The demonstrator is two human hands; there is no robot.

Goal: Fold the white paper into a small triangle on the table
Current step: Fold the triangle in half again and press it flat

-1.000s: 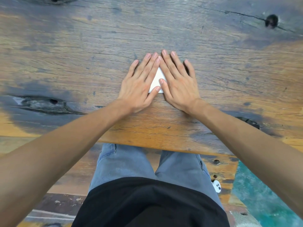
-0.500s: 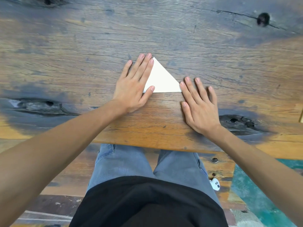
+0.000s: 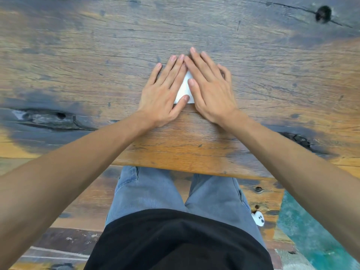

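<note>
The white paper (image 3: pixel 184 91) lies on the wooden table (image 3: pixel 175 145), folded into a small triangle. Only a narrow white strip of it shows between my hands; the rest is covered. My left hand (image 3: pixel 162 92) lies flat on its left part, with the thumb on the lower edge. My right hand (image 3: pixel 211 88) lies flat over its right part, fingers pointing up and to the left. The fingertips of both hands meet above the paper's top point.
The table's near edge (image 3: pixel 194 168) runs just above my lap. A dark knot hole (image 3: pixel 323 13) sits at the far right and a dark cracked patch (image 3: pixel 48 117) at the left. A small white object (image 3: pixel 258 219) lies below the table by my right leg.
Half a second ago my right hand had slid off to the lower right, baring the triangle. It has moved back up and left onto the paper. My left hand stayed in place.
</note>
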